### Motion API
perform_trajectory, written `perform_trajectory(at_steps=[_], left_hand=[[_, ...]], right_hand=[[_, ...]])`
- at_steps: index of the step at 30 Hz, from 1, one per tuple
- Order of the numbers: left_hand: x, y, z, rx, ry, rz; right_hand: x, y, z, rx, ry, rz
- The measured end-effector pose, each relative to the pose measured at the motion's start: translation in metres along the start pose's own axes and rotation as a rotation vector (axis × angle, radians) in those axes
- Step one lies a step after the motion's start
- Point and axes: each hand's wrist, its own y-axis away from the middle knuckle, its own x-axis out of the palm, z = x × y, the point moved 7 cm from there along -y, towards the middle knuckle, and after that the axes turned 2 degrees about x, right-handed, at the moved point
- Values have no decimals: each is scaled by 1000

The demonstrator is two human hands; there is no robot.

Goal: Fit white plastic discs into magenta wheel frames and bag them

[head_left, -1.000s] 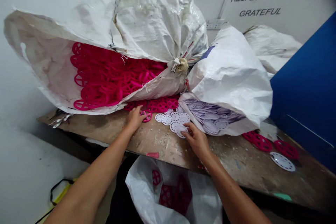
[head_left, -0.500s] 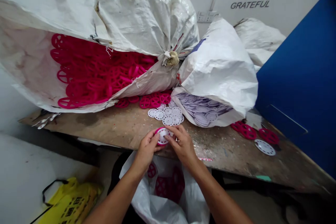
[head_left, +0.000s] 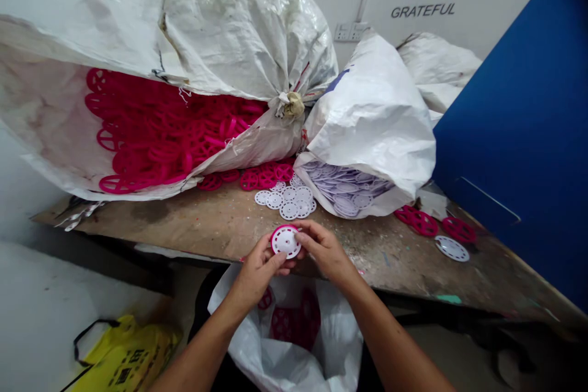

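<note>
My left hand (head_left: 257, 269) and my right hand (head_left: 324, 250) meet at the front edge of the wooden table (head_left: 215, 223), fingers pinched round one small wheel (head_left: 285, 241): a white disc set into a pink spoked ring. Several loose white discs (head_left: 287, 201) lie just beyond on the table, with pink spoked rings (head_left: 264, 179) behind them. A big torn white sack (head_left: 151, 98) on the left spills pink rings. A smaller white sack (head_left: 372, 128) on the right holds pale discs (head_left: 342, 187). Below my hands an open white bag (head_left: 280, 349) holds assembled pink wheels.
More pink rings (head_left: 425, 223) and a white disc (head_left: 451, 248) lie at the table's right. A blue panel (head_left: 523, 135) rises at the right. A yellow bag (head_left: 124, 352) sits on the floor at the lower left. The wall behind carries printed words.
My hands reached to the piles, the left to a pink ring, the right to a white disc. They drew back to the table edge and joined the two pieces.
</note>
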Motion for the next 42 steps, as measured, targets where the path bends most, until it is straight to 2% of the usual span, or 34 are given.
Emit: perform_trajectory(at_steps=[3, 6, 9, 11, 13, 15, 17, 18, 22, 25, 28, 30, 32, 35, 37, 39, 41, 42], left_hand=[[-2, 7, 4, 11, -53, -13], [-5, 18, 10, -19, -102, -18], [-4, 30, 14, -112, -167, 110], [-6, 34, 13, -184, -251, 236], [-17, 25, 4, -154, -387, 258], [-40, -1, -17, 22, -607, 99], [-67, -30, -46, 255, -888, -173], [-78, -46, -55, 296, -935, -263], [-111, -106, -75, 377, -974, -450], [-122, -136, -77, 383, -965, -455], [-124, -146, -74, 371, -925, -420], [-122, -139, -71, 373, -874, -415], [-115, -122, -66, 372, -803, -404], [-92, -85, -52, 336, -658, -355], [-72, -61, -39, 281, -531, -301], [-51, -42, -21, 173, -206, -224], [-35, -29, -8, 77, 101, -194], [-30, -25, -4, 50, 183, -199]], right_hand=[[10, 13, -3, 40, 23, 110], [13, 24, -4, 25, 119, 131], [14, 21, 1, -30, 267, 224], [4, 4, 7, -90, 408, 172], [-14, -21, 15, -143, 584, -16], [-27, -45, 17, -139, 794, -188], [-27, -64, 11, -98, 1017, -231], [-24, -71, 8, -83, 1119, -212], [-4, -76, -3, -117, 1409, -74], [3, -71, -4, -206, 1494, -42], [0, -70, -2, -289, 1419, -74], [-7, -70, 0, -312, 1335, -109], [-16, -69, 4, -312, 1179, -183], [-34, -60, 6, -236, 679, -341], [-35, -52, 1, -165, 305, -357], [-24, -43, -3, -117, 105, -291], [-11, -33, -1, -124, 123, -226], [-6, -28, 3, -151, 193, -209]])
